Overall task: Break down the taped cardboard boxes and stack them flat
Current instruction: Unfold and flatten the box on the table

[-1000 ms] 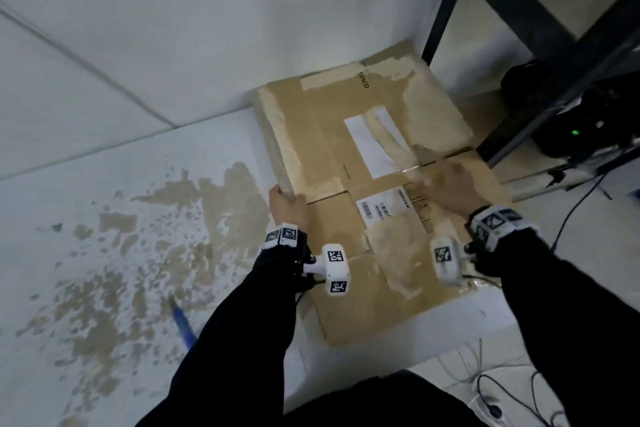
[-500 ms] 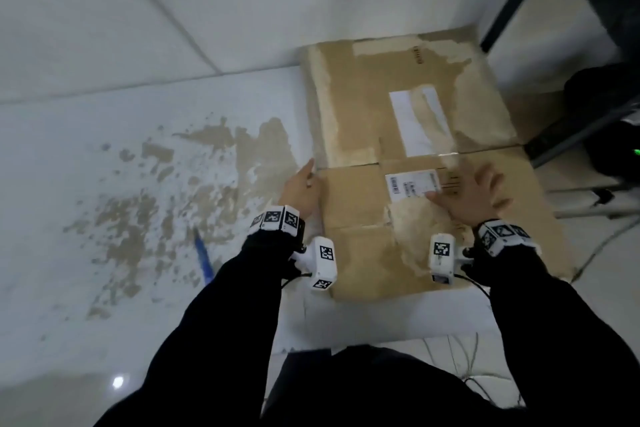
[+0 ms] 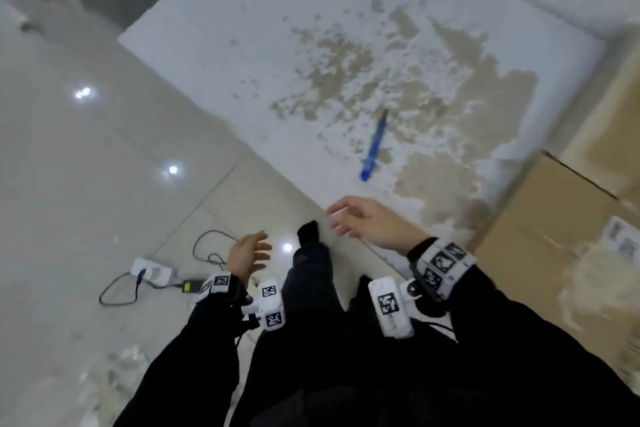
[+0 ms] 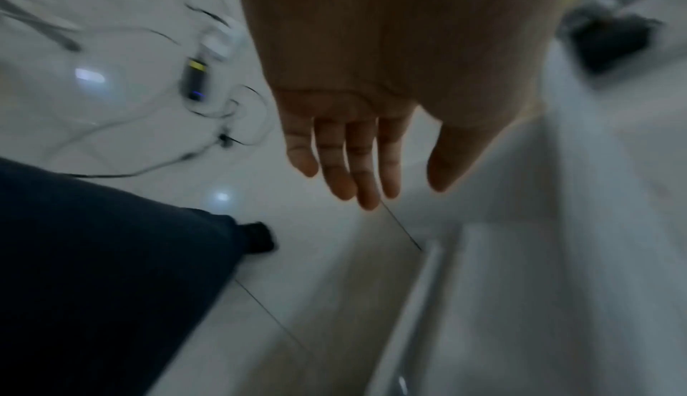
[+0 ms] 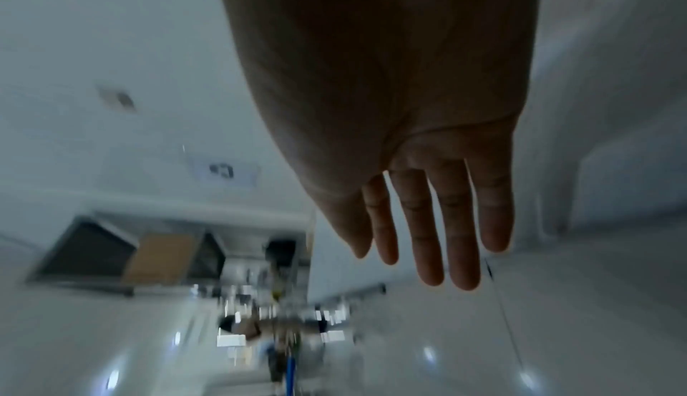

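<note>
While both hands hang empty over glossy floor tiles, the left hand (image 3: 247, 255) and right hand (image 3: 372, 220) spread slack fingers. Flattened cardboard (image 3: 561, 236) lies at right on a stained white board (image 3: 277, 45), beside a blue pen (image 3: 374, 146).

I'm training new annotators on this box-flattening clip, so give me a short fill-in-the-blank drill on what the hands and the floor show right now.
1. Both the left hand and the right hand hold ____.
2. The blue pen-shaped tool lies on the white ____-stained board.
3. The flattened brown cardboard box lies on the person's ____ side.
4. The white power strip rests on the glossy tiled ____.

Missing words: nothing; brown; right; floor
</note>
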Available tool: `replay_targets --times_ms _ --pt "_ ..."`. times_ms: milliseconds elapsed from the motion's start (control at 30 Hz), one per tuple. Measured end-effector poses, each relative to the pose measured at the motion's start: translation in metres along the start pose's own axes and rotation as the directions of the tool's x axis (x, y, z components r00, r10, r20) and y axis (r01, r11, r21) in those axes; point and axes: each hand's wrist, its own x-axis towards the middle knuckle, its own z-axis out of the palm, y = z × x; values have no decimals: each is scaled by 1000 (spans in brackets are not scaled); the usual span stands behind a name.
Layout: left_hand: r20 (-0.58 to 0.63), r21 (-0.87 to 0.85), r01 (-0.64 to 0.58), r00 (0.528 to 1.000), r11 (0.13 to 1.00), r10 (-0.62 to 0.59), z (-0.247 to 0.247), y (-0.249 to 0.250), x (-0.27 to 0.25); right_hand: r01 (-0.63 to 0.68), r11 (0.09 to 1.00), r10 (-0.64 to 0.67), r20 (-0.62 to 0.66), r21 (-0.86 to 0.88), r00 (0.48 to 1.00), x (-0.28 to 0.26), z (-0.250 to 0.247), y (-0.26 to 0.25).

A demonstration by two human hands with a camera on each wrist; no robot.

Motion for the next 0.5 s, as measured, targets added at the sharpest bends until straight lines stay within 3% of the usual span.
replay_targets --times_ms 133,300,433,500 --pt "-173 -319 202 948 926 -266 -88 -53 39 -133 970 182 241 -205 953 91 55 -32" --pt "-177 -450 314 886 836 -428 -175 -47 70 -197 956 222 95 -219 970 206 103 -81" --pt "-186 -379 388 858 840 -479 -243 -2 102 -328 934 344 116 -139 932 275 153 -129" --pt "-224 -357 358 864 862 -452 -274 29 127 -391 914 404 153 -111 902 307 175 -151"
